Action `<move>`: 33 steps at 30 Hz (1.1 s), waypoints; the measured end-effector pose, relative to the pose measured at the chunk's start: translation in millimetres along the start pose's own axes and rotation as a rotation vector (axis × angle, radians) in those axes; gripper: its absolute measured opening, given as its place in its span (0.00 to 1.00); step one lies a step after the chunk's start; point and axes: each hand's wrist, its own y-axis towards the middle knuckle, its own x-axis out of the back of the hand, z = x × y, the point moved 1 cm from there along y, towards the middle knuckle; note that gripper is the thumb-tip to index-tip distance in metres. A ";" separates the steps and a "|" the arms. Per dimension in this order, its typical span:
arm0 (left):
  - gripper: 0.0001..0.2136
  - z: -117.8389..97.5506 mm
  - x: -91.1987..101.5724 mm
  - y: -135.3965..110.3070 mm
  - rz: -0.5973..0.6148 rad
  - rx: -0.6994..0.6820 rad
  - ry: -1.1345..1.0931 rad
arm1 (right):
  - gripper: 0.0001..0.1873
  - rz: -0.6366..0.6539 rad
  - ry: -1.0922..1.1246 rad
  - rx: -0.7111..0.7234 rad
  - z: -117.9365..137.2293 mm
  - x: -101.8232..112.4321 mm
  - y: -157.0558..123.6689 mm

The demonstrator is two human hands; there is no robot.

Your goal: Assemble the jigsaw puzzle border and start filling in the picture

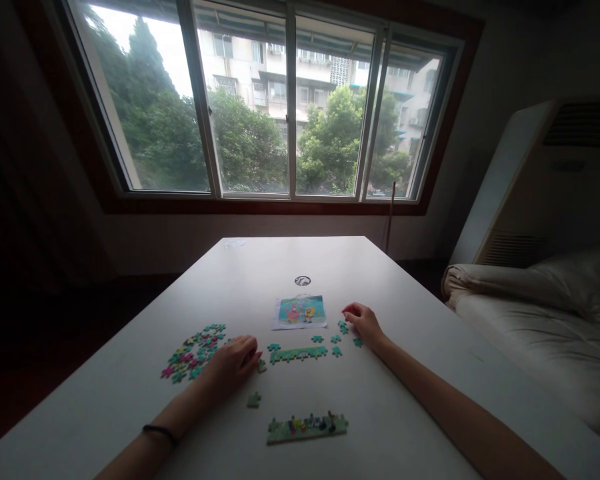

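My left hand [237,355] rests on the white table with its fingers curled, its fingertips right beside a dull green jigsaw piece [262,366]. Whether they touch that piece, or hold anything underneath, is hidden. Further right, my right hand [364,321] has thumb and fingers drawn together; what they pinch, if anything, is too small to make out. Just below its fingertips lie teal jigsaw pieces [343,327]. Between the hands is a joined teal-and-yellow strip of puzzle [299,355]. Another joined strip [307,427], green with dark figures, lies nearest me, and a single green piece [253,399] sits up-left of it.
A heap of mixed loose pieces [193,353] lies left of my left hand. The printed cartoon picture [303,311] lies beyond the middle strip, with a round dark-rimmed spot [303,281] behind it. A sofa [535,313] stands right of the table [220,280].
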 end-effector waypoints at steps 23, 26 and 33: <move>0.12 8.7 -6.8 0.4 0.005 -0.005 0.015 | 0.09 -0.067 0.082 -0.015 -6.1 1.5 4.3; 0.12 9.1 -7.3 0.3 -0.001 -0.005 0.007 | 0.08 -0.061 0.074 -0.017 -3.5 1.6 2.8; 0.12 11.6 -10.5 0.4 -0.011 0.007 -0.008 | 0.09 -0.034 0.069 -0.028 0.0 2.3 1.7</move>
